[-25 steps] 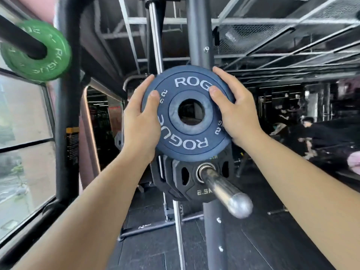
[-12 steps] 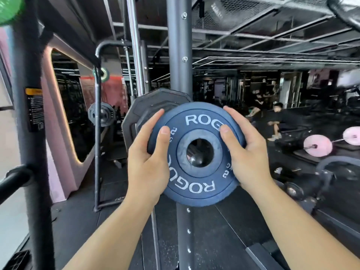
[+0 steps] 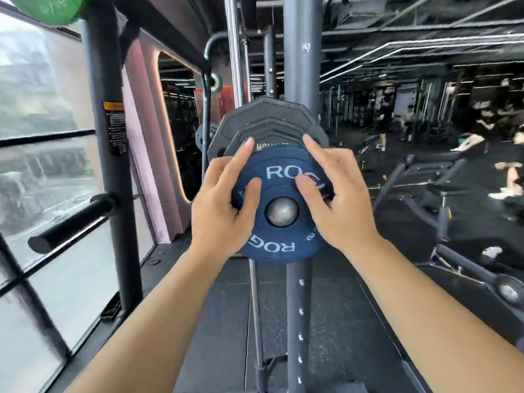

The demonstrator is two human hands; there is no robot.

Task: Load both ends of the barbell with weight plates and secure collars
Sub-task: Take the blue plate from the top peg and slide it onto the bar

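Two dark steel uprights stand tallest here: a smooth post [image 3: 99, 154] beside the window [image 3: 42, 109], carrying a printed label, and a central rack upright [image 3: 295, 66] dotted with bolt heads and a column of holes. In front of the central one hang the black plates [image 3: 269, 120]. They are matte and many-sided, with stepped ridges moulded into the face, and are already on the barbell. Overlapping their lower half is the blue plate [image 3: 272, 246], a smaller round disc with a dull rubbery finish, white lettering and a ring set around its hub. It is threaded on the barbell sleeve [image 3: 281, 211], whose rounded, brushed-metal end fills the centre hole. Whether it touches the black plates cannot be told.

The left hand [image 3: 218, 219] grips the plate's left rim, with its thumb flat on the face, its index finger straight and splayed upward, and its other fingers curled at the edge. The right hand [image 3: 343, 211] mirrors it on the right rim, thumb on the lettering.

Half a second earlier the disc was held just off the sleeve, with only a dark glimpse of the tip showing through the hole. Now the metal end pokes through. Both index fingers, which then lay along the rim, have lifted straight.
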